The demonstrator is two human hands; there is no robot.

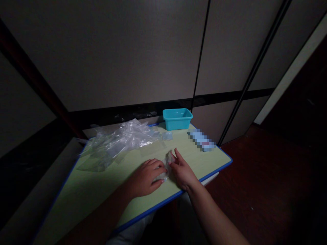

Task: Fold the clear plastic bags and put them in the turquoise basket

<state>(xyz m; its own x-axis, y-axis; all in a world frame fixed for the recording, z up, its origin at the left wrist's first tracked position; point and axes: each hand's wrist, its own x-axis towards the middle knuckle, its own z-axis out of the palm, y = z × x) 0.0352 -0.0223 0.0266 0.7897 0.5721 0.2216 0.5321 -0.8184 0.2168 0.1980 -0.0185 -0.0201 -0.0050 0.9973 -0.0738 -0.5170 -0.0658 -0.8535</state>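
Observation:
Between my two hands, low over the front half of the small table (122, 190), is a crumpled clear plastic bag (162, 175). My left hand (149, 177) curls over it from the left, fingers and thumb closed around its edge. From the right, my right hand (181, 170) grips the upper part of the plastic, its fingers bent and partly hidden. Behind my left hand lies a loose heap of clear plastic bags (127, 137), with flat ones at its near edge. A small clear packet (167, 136) lies beyond my hands.
A turquoise plastic basket (178, 123) stands at the table's back edge. To its right lies a blurred-out light blue item (201, 139). Cabinet panels (133, 54) rise right behind the table, and reddish-brown floor (265, 177) shows on the right.

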